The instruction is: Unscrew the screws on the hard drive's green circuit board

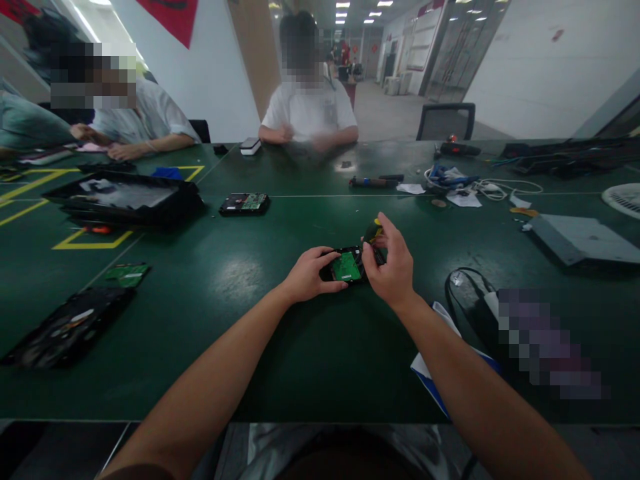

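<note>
A hard drive point(346, 266) with its green circuit board facing up lies on the green table in front of me. My left hand point(315, 275) grips its left end, thumb along the near edge and fingers over the far edge. In my right hand point(393, 263) is a screwdriver with a green and yellow handle point(373, 231), held upright over the drive's right end. My fingers wrap round the handle. The screwdriver's tip is hidden behind the hand, so I cannot tell whether it touches a screw.
Another hard drive point(245, 204) lies farther back. At left are a black tray point(130, 200), a loose green circuit board point(127, 274) and a black casing point(70, 327). A grey metal box point(587, 239) and tangled cables point(457, 179) lie right. Two people point(310, 110) sit opposite.
</note>
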The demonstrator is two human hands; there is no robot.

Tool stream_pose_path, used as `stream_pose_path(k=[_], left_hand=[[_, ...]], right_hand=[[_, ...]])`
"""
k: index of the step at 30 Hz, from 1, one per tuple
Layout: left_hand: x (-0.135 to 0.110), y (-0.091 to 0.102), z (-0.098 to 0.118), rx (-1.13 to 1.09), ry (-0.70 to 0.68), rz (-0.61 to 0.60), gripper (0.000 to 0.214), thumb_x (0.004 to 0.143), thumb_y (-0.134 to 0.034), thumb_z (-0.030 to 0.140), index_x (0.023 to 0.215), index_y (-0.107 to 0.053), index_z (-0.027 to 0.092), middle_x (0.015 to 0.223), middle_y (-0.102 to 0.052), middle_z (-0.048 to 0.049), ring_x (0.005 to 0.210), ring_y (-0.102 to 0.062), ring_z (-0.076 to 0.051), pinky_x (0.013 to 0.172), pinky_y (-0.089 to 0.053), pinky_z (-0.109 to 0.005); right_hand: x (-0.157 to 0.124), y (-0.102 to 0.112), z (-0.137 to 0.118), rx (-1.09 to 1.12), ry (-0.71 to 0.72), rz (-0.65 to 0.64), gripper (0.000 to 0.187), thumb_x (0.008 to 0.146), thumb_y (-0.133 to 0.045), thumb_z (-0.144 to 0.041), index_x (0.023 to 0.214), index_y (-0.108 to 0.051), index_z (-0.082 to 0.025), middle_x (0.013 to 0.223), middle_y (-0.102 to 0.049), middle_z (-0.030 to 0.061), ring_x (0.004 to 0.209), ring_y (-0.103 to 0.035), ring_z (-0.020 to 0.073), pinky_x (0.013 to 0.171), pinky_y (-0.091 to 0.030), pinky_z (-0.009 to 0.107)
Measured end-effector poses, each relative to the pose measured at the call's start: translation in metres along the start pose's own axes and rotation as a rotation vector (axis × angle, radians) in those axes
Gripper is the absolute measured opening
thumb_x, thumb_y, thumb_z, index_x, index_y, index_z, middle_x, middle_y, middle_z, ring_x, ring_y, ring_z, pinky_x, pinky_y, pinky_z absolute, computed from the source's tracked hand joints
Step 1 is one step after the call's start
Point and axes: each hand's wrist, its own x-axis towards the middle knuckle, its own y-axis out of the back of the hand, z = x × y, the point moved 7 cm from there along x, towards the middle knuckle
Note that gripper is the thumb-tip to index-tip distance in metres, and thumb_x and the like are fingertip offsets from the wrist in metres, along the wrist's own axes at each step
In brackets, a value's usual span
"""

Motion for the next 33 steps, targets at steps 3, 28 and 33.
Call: stream_pose_path(k=[3, 28, 33], left_hand=[[0.0002, 0.0004, 0.0006, 0.003, -0.001, 0.001, 0.076, 0.081, -0.082, 0.06, 0.143, -0.063, 0.022, 0.144, -0.061, -0.016, 0.134, -0.058, -0.036, 0.113, -0.047, -0.054], [0.0002, 0.0017, 0.0025, 0.014, 0.001, 0.001, 0.078, 0.081, -0.08, 0.061, 0.144, -0.062, 0.019, 0.145, -0.061, -0.0174, 0.135, -0.057, -0.036, 0.114, -0.047, -0.052], [0.0003, 0.0016, 0.0032, 0.015, -0.004, 0.002, 0.078, 0.081, -0.08, 0.061, 0.143, -0.063, 0.017, 0.144, -0.061, -0.0178, 0.134, -0.058, -0.035, 0.114, -0.047, -0.051]], right_hand=[[0.0005, 0.0022, 0.0001, -0.021, -0.002, 0.018, 0.065, 0.097, -0.065, -0.029, 0.158, -0.04, -0.032, 0.134, -0.063, 0.0112, 0.1, -0.069, 0.0267, 0.09, -0.064, 0.052], [0.0005, 0.0028, 0.0021, 0.01, -0.012, 0.04, 0.063, 0.097, -0.065, -0.029, 0.155, -0.042, -0.032, 0.133, -0.06, 0.0117, 0.094, -0.068, 0.0251, 0.085, -0.065, 0.051], [-0.0009, -0.0002, 0.0046, 0.026, -0.015, 0.005, 0.065, 0.099, -0.058, -0.023, 0.16, -0.037, -0.032, 0.139, -0.059, 0.0117, 0.102, -0.069, 0.0255, 0.09, -0.064, 0.049]])
